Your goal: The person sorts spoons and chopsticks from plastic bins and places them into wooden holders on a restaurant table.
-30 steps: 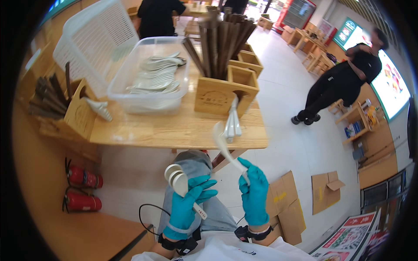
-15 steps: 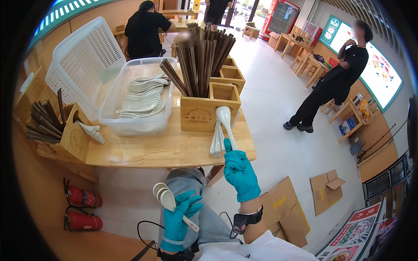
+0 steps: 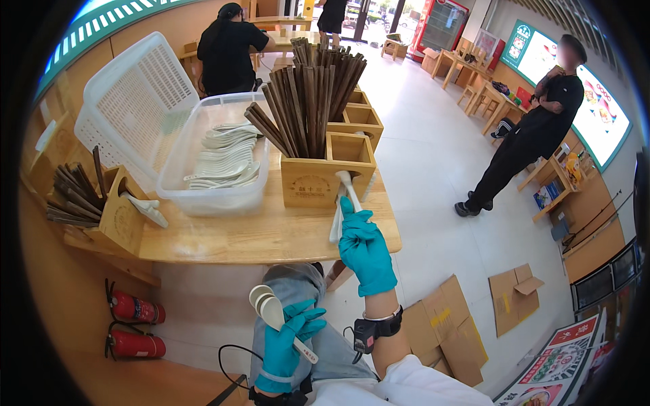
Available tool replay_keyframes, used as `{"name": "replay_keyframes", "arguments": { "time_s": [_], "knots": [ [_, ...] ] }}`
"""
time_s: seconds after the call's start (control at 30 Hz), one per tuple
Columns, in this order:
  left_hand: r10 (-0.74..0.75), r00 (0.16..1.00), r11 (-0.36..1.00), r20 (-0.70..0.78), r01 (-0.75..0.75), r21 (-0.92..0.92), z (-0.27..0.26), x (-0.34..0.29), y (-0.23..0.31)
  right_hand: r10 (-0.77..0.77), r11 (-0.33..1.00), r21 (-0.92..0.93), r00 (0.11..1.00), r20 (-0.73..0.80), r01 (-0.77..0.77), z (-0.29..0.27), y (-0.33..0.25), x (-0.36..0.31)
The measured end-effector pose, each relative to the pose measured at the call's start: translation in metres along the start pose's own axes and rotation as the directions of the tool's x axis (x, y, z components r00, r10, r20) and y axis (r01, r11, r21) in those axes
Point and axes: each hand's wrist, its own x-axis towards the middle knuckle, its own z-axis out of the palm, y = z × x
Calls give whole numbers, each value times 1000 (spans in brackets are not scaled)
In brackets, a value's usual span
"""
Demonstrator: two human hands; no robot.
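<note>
My right hand [image 3: 365, 247], in a teal glove, pinches the handle of a white spoon [image 3: 349, 186]. This spoon's bowl end is at the slot in the front of a wooden chopstick holder [image 3: 308, 188], partly hidden inside it. Other white spoon handles [image 3: 336, 223] hang from the same slot. Above my lap, my left hand [image 3: 288, 345], also gloved, is closed around a small stack of white spoons [image 3: 272, 312], bowls up. Dark brown chopsticks [image 3: 301, 111] stand in the holder; its front right compartment [image 3: 349, 147] holds none.
A clear plastic tub [image 3: 210, 201] of white spoons [image 3: 223, 159] stands left of the holder, with a white basket [image 3: 135, 108] tilted behind. Another chopstick holder [image 3: 122, 216] is at the left. Flattened cardboard [image 3: 443, 325] and fire extinguishers [image 3: 139, 308] are below. A person [image 3: 521, 142] stands at right.
My right hand has moved up and slightly left, and the spoon's bowl has gone into the holder's slot. My left hand keeps its spoons.
</note>
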Motion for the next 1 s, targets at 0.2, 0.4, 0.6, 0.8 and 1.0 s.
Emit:
{"name": "replay_keyframes", "arguments": {
  "time_s": [0.2, 0.4, 0.6, 0.8, 1.0],
  "knots": [
    [-43, 998, 999, -45, 44, 18, -5, -2, 0, -26, 981, -191, 1000, 5, 27, -12, -10, -18],
    [-14, 999, 999, -29, 16, 49, -14, -2, -1, 103, 396, -918, 991, 81, 34, -20, 18, -62],
    [167, 986, 981, 20, -165, -99, -17, 10, -14, -22, -804, -570, 951, 309, 167, -103, 50, -113],
    [207, 974, 978, -89, -205, 37, -47, 2, -29, -72, -763, -629, 987, -146, -149, -116, 69, -128],
    [135, 987, 991, -86, -134, 13, -40, -13, -5, 73, -497, -819, 927, -368, -286, -129, 70, -127]
  ]
}}
